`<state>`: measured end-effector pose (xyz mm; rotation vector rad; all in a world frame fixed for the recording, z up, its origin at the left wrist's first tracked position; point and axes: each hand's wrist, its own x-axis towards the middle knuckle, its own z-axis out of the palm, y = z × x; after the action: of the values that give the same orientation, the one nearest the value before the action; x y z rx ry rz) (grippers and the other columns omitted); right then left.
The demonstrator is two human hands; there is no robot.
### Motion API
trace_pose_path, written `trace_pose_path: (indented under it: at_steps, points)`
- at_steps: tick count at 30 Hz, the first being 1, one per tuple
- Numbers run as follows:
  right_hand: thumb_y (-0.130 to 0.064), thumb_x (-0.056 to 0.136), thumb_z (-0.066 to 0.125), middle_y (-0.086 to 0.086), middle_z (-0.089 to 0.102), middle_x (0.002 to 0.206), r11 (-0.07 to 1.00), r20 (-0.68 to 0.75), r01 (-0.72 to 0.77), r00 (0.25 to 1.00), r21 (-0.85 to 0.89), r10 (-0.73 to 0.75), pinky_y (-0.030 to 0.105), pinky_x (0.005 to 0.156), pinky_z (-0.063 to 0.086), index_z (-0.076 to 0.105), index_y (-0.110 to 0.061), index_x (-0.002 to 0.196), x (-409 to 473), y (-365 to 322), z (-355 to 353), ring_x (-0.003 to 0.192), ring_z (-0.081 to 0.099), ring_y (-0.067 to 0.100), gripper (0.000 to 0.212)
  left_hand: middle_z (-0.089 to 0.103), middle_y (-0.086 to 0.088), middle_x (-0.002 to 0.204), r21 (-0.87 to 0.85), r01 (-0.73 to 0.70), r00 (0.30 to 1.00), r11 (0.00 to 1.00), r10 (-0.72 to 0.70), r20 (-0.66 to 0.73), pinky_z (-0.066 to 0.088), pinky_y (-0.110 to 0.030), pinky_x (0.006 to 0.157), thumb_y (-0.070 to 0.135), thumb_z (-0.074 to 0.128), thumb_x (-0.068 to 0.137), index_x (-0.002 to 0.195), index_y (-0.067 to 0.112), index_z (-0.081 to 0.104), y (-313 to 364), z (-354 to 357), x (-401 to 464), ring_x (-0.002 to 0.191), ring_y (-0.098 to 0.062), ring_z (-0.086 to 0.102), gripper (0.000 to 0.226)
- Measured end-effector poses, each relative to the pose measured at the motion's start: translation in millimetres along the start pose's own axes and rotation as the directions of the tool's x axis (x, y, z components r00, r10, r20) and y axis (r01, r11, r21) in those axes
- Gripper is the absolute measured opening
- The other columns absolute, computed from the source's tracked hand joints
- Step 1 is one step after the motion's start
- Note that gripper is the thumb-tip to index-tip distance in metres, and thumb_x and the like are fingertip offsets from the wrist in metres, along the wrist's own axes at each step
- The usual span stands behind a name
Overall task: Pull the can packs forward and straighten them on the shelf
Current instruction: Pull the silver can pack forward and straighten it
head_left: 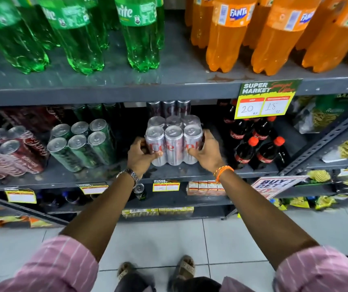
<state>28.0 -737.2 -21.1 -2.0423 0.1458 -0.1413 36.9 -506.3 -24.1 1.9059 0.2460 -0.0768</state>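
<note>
A shrink-wrapped pack of silver cans point(174, 142) stands near the front of the grey middle shelf point(114, 175). My left hand point(140, 153) grips its left side and my right hand point(208, 150) grips its right side, fingers curled on the front cans. Another silver can pack point(169, 108) stands behind it, deeper in the shelf. To the left sits a green can pack point(82, 144), tilted back. A red can pack point(11, 152) lies at the far left, also tilted.
Small cola bottles point(257, 146) stand right of the silver pack. Green bottles point(141, 34) and orange bottles point(228, 39) fill the shelf above. A yellow price card point(264, 102) hangs from that shelf's edge. Snack bags point(324, 114) sit on the rack at right.
</note>
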Motion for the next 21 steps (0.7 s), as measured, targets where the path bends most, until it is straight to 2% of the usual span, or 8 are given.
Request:
trace_pose_path:
  at_steps: [3,6,9,11,14,16,18,21]
  points:
    - [-0.010,0.066,0.083,-0.010,0.067,0.099,0.999,-0.016,-0.013,1.000,0.033,0.013,-0.002,0.069,0.045,0.054,-0.024,0.106,-11,16,6,0.083,0.061,-0.021,0.051,0.076,-0.015,0.107,0.046,0.003,1.000,0.999,-0.002,-0.005,0.061,-0.051,0.089,0.012,0.092,0.063,0.109,0.006,0.059,-11,2,-8,0.101,-0.034,0.074,0.056]
    - [-0.014,0.068,0.081,-0.012,0.067,0.101,0.997,-0.043,-0.025,0.999,0.079,0.028,-0.001,0.071,0.046,0.053,-0.025,0.108,-15,21,11,0.085,0.062,-0.017,0.051,0.077,-0.013,0.106,0.052,0.007,1.000,0.999,-0.007,0.000,0.061,-0.049,0.090,0.010,0.090,0.066,0.106,0.012,0.058,-11,3,-12,0.100,-0.032,0.074,0.051]
    - [-0.035,0.062,0.088,-0.013,0.066,0.104,0.993,0.011,-0.058,0.998,0.101,0.057,0.003,0.074,0.048,0.049,-0.025,0.111,-9,15,7,0.088,0.062,-0.011,0.064,0.075,-0.011,0.112,0.037,0.046,0.999,0.998,-0.047,0.012,0.059,-0.047,0.096,0.007,0.087,0.069,0.111,0.011,0.058,-7,4,-13,0.104,-0.029,0.072,0.051]
    - [-0.049,0.054,0.090,-0.011,0.064,0.105,0.974,0.026,-0.118,0.993,0.194,0.116,0.015,0.081,0.053,0.044,-0.025,0.113,-2,11,0,0.092,0.064,-0.004,0.079,0.071,-0.016,0.123,-0.077,0.122,0.992,0.990,-0.124,-0.025,0.056,-0.048,0.102,0.003,0.084,0.070,0.124,0.005,0.056,-1,7,-21,0.114,-0.031,0.069,0.061]
    - [-0.061,0.062,0.078,-0.010,0.058,0.093,0.914,-0.048,-0.132,0.986,0.384,0.163,0.015,0.079,0.049,0.044,-0.028,0.102,14,3,-10,0.080,0.061,-0.011,0.063,0.061,-0.021,0.135,-0.309,0.150,0.974,0.939,-0.194,-0.116,0.049,-0.051,0.109,0.017,0.081,0.064,0.132,0.006,0.048,14,13,-41,0.124,-0.036,0.061,0.077]
    - [-0.058,0.072,0.071,-0.011,0.060,0.096,0.886,-0.035,-0.151,0.982,0.439,0.185,0.019,0.087,0.046,0.050,-0.027,0.103,28,-6,-12,0.084,0.061,-0.010,0.049,0.053,-0.016,0.142,-0.410,0.140,0.978,0.901,-0.192,-0.087,0.043,-0.051,0.115,0.027,0.075,0.061,0.128,0.015,0.045,24,19,-56,0.132,-0.032,0.055,0.074]
    - [-0.046,0.087,0.064,-0.007,0.063,0.115,0.881,0.033,-0.198,0.979,0.430,0.203,0.029,0.100,0.043,0.057,-0.024,0.119,43,-14,-10,0.104,0.059,0.004,0.039,0.051,-0.011,0.146,-0.497,0.142,0.986,0.856,-0.165,-0.002,0.039,-0.052,0.118,0.030,0.074,0.061,0.129,0.017,0.045,33,28,-70,0.136,-0.029,0.051,0.075]
    - [-0.030,0.101,0.049,-0.005,0.058,0.128,0.901,0.138,-0.249,0.967,0.356,0.213,0.024,0.092,0.040,0.057,-0.019,0.136,58,-25,-3,0.112,0.053,0.008,0.038,0.047,-0.002,0.156,-0.549,0.142,0.990,0.824,-0.109,0.093,0.034,-0.051,0.123,0.028,0.069,0.075,0.151,0.024,0.036,41,42,-85,0.144,-0.024,0.047,0.082]
